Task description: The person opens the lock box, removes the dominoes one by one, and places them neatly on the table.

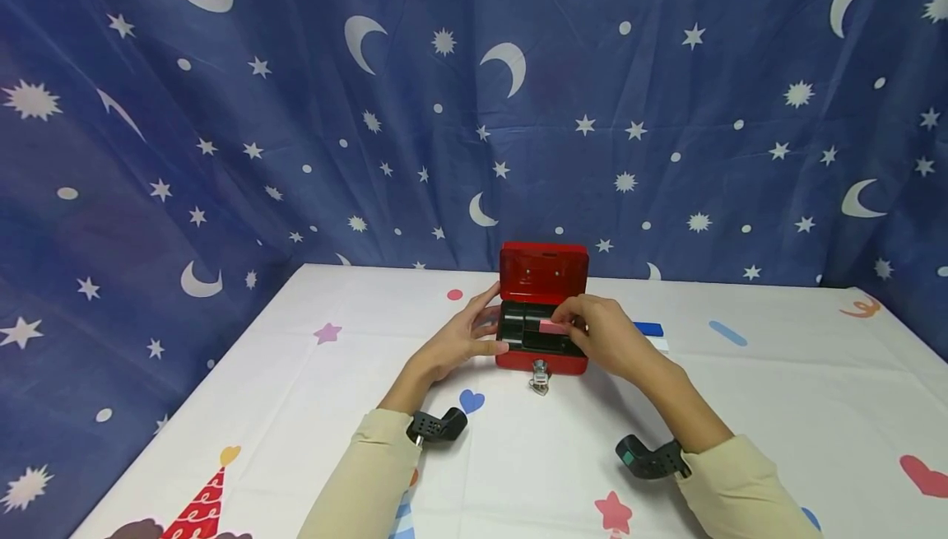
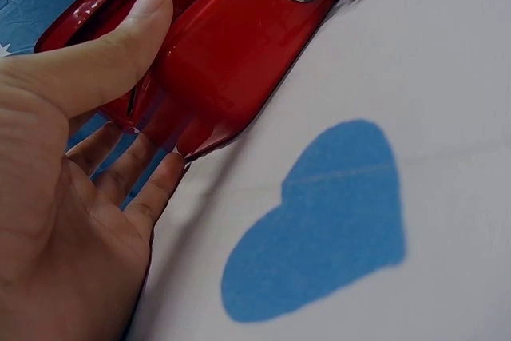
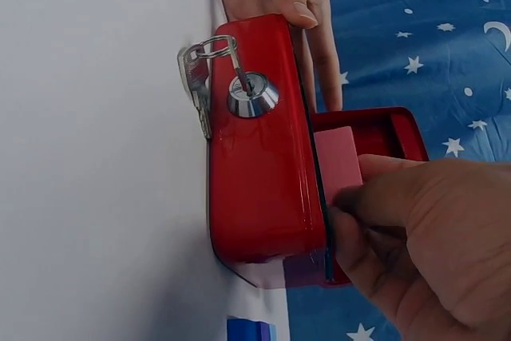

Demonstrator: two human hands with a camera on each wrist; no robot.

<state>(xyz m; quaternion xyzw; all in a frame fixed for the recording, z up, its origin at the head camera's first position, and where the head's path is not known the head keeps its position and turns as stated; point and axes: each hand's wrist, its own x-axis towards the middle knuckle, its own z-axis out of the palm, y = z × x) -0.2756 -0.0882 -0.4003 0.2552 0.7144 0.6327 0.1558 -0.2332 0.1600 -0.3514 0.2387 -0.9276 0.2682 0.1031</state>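
Note:
A red cash box stands on the table with its lid raised and a black compartment tray inside. A key with a ring and a second key is in its front lock. My left hand is against the box's left end, thumb by the front rim and fingers extended along the side. Over the tray, my right hand pinches a pink rectangular block between thumb and fingers. Part of the block is hidden by those fingers.
To the right of the box lie a blue piece and a white piece, partly behind my right hand. The white tablecloth has printed shapes. A dark blue curtain with moons and stars hangs behind the table.

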